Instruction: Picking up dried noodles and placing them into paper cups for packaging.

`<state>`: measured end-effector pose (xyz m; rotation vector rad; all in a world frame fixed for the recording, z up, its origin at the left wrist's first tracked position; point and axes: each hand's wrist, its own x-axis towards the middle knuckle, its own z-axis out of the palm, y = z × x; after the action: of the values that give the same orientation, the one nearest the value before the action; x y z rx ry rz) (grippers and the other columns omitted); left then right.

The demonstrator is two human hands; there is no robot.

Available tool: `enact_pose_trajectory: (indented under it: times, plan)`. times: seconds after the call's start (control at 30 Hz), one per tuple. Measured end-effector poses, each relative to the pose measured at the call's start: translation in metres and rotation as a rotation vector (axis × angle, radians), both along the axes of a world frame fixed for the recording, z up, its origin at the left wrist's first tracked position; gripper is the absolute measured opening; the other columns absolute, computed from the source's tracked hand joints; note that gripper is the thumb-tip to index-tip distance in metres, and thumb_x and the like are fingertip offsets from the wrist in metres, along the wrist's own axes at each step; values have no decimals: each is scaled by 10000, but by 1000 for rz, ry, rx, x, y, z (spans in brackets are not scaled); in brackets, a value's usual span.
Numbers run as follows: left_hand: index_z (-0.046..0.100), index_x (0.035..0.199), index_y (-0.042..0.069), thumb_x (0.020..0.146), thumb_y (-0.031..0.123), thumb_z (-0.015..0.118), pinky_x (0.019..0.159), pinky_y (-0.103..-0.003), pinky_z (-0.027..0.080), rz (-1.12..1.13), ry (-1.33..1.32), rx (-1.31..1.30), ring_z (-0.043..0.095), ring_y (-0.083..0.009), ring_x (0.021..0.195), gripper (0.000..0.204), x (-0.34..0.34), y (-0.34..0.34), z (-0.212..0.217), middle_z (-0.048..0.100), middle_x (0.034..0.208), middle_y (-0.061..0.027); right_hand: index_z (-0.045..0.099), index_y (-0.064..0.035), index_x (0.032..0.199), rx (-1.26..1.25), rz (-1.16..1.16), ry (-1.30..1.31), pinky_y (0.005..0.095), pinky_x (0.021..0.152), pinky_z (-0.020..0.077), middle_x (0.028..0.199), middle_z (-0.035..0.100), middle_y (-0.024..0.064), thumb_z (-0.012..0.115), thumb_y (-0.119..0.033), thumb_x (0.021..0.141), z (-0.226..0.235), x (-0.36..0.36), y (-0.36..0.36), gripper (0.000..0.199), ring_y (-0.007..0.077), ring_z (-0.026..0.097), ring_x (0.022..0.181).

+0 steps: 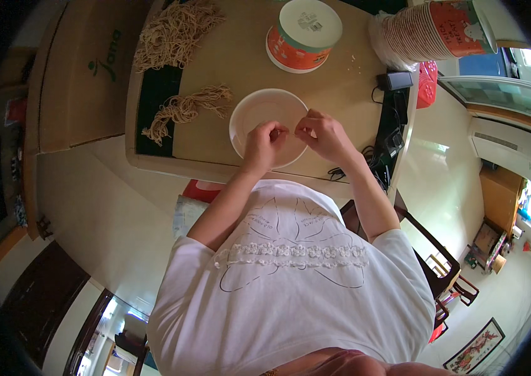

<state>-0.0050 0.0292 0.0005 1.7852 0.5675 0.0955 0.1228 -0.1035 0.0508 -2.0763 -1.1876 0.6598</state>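
Note:
Over the near part of a round white paper tub [256, 108], my two hands are close together. My left hand [264, 145] has thumb and fingertips pinched at the tub's middle. My right hand [328, 136] makes a similar pinch above its right rim. Whatever lies between the fingertips is too small to make out. A small gap separates the hands. To the left lies a loose bundle of beige cord [185, 109], with a bigger tangled heap of cord [174, 34] farther back. Behind the tub stands an orange and white paper tub [300, 55], base up.
At the far right, a long stack of printed paper tubs [428, 32] lies on its side, partly in clear plastic. Black adapters [395, 80] and cables line the table's right edge, beside a red plastic container [427, 83]. A large cardboard box [80, 81] stands left of the table.

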Motion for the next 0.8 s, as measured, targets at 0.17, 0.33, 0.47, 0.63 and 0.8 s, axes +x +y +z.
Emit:
enact_pose_trajectory:
  times: [0.17,0.33,0.47,0.63,0.8]
  plan:
    - [584,931,-9,781,13,616,630,-315,511,15,-80,-30,649,-175,722,154,3,-9,-13,648,808,-101,628,-45,827,7,7,-1,360,662,488,805,582,111,616,-84,773,-1,0,-1,68,275,597,753]
    - [596,995,-19,820,34,607,713,-258,496,-16,-72,-551,612,-112,776,183,8,-11,-17,650,832,-42,628,-29,846,4,-18,16,329,645,490,799,583,106,612,-59,794,1,0,0,62,248,604,721]
    - [626,1010,3,835,38,607,736,-253,484,-27,-22,-523,583,-103,833,180,8,-8,-20,643,936,-40,632,-33,869,36,-51,106,324,637,482,793,580,111,601,-52,800,3,0,2,78,251,592,701]
    - [671,973,-1,818,62,646,765,-245,473,-84,125,-508,579,-90,821,169,11,-6,-15,662,904,-29,629,-57,863,7,-64,138,380,661,486,824,583,131,603,-120,804,1,1,2,90,313,601,763]
    - [685,922,-3,785,106,695,717,-245,477,-78,76,-422,579,-81,785,175,9,-9,-29,674,849,-27,636,-54,882,25,-56,110,329,643,480,786,581,103,618,-79,785,1,0,2,103,254,589,711]
